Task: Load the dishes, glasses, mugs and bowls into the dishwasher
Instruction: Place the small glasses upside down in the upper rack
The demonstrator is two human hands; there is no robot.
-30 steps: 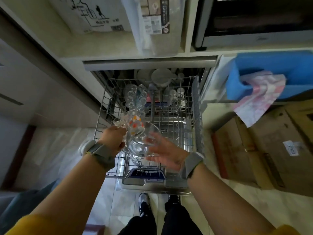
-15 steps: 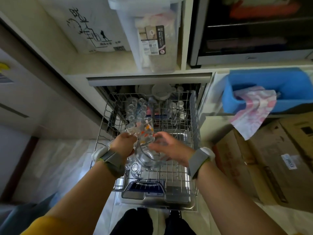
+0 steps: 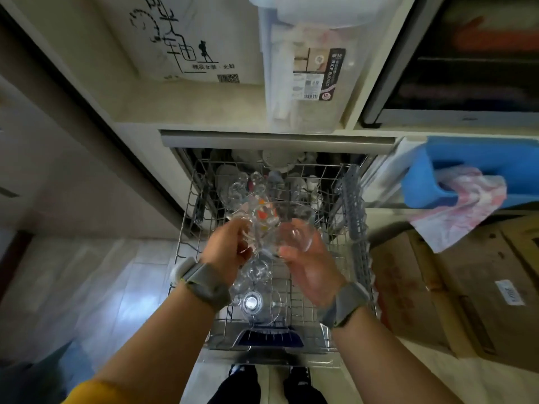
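Two bare forearms reach forward from the bottom of the view, each with a grey band at the wrist. The left hand [image 3: 226, 252] is curled, its fingers [image 3: 243, 231] gripping a clear painted glass [image 3: 262, 220]. The right hand [image 3: 312, 269] sits just beside it — palm turned inward, fingers cupped around a second clear glass [image 3: 297, 234].

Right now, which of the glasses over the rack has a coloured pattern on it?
The patterned glass, the one the left hand grips, carries orange and red spots. The plain glass by the right hand and the glasses already in the rack are clear.
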